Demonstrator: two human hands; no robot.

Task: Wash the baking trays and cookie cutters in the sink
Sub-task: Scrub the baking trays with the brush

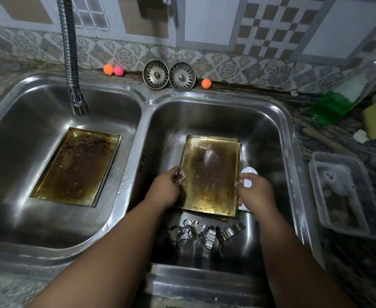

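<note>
Both my arms reach down into the right basin (260, 130). My left hand (166, 188) pinches the left rim of the stained baking tray (209, 176), and my right hand (257, 192) curls round its right rim. The basin walls stand close on both sides. The cookie cutters (204, 233) lie just nearer me, and a second tray (76, 166) lies in the left basin (27, 121).

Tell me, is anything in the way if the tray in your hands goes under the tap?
Yes. Another dirty tray already lies in the left basin below the tap, and the divider separates it from the held tray.
</note>
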